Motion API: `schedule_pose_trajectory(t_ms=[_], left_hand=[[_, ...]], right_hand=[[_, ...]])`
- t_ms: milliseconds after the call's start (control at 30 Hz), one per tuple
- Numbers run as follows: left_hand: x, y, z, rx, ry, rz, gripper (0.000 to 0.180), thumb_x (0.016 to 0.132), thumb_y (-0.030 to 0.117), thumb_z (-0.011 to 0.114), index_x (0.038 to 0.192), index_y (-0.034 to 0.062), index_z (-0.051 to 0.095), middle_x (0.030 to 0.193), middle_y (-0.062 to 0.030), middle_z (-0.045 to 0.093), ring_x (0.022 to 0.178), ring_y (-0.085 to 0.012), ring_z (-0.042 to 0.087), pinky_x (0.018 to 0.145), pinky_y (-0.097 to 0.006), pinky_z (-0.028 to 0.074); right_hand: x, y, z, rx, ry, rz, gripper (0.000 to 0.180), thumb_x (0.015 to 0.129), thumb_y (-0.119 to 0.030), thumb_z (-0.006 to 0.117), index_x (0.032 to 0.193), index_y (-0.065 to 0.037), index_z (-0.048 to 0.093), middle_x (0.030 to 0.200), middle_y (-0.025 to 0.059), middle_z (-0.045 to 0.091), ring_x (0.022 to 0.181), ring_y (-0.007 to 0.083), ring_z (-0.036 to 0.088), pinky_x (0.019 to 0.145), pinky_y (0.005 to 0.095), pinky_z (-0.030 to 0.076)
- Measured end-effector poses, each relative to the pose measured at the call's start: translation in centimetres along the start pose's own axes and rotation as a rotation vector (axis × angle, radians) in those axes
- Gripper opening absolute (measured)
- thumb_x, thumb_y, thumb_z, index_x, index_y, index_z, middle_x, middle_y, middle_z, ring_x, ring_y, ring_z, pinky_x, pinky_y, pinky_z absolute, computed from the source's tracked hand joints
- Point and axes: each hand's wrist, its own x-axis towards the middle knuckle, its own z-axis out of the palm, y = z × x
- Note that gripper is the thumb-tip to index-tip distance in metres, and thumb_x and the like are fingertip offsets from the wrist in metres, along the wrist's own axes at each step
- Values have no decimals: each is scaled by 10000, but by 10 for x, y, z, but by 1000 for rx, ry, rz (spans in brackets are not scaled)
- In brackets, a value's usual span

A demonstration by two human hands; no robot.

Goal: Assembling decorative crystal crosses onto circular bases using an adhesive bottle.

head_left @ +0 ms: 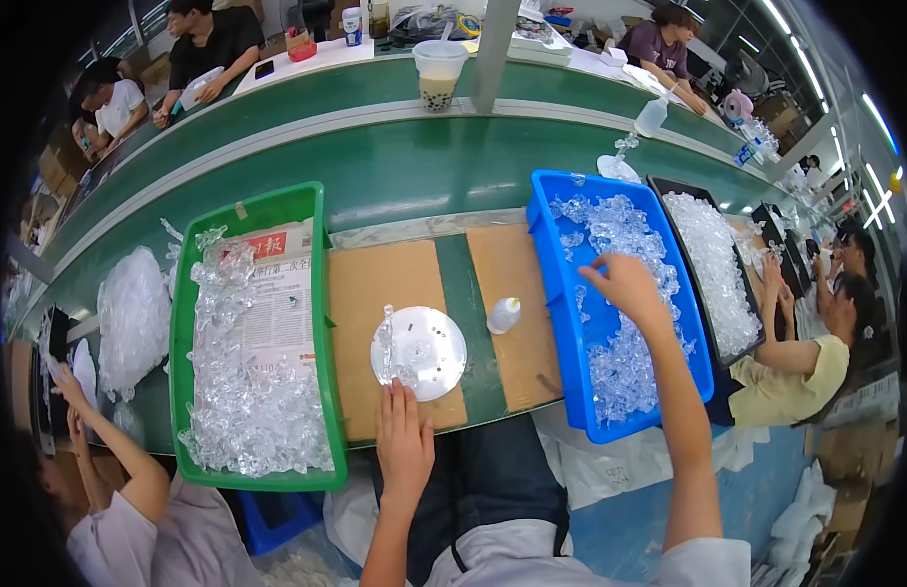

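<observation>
My left hand (405, 450) lies with its fingers stretched out, the fingertips at the near edge of a round white plate (436, 354). Just beyond those fingertips a slim clear plastic piece (388, 333) rests along the plate's left side; whether they touch it I cannot tell. Over the blue tray (548, 284) my right hand (630, 289) is held with bent fingers a little apart, and nothing shows in them. Many small clear plastic parts (625, 235) fill that tray. Between plate and tray stands a small white squeeze bottle (504, 315) with a yellowish tip.
A green tray (323, 293) at left holds newspaper (277, 313) and clear parts. Cardboard sheets (370, 284) cover parts of the green table. A black tray (752, 293) stands at right. Beyond the ledge is a drink cup (439, 73). Co-workers sit at both sides and opposite.
</observation>
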Motion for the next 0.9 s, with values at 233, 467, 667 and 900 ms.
schedule_pose_trajectory(t_ms=[233,467,667,900], left_hand=[[-2,-1,2,28,22,21,535,873,136,535,1343,-58,367,1432,-215,326,1316,-405,302,1072,-467,261],[-7,0,-1,-77,126,13,422,864,101,558,1260,-29,488,1358,-211,415,1251,-390,394,1033,-453,319],[-15,59,-24,-1262,51,-262,341,787,-22,672,1122,-20,608,1013,-100,625,893,-139,613,789,-249,489],[-6,40,3,-1125,218,-420,326,802,-44,656,1124,-36,607,971,-91,624,839,-133,643,729,-226,504]], right_hand=[[-15,25,38,9,-205,-14,403,734,-227,711,1074,-72,562,789,137,669,765,286,659,695,377,510],[-61,-3,-19,484,116,-175,440,704,-128,737,1096,-80,543,937,109,635,916,233,601,766,358,478],[-144,-102,2,367,-130,-721,332,689,7,683,990,-126,642,979,85,606,850,258,602,718,323,502],[-134,-124,49,906,-113,-434,401,738,-63,709,1122,-79,594,989,65,618,852,187,613,708,307,522]])
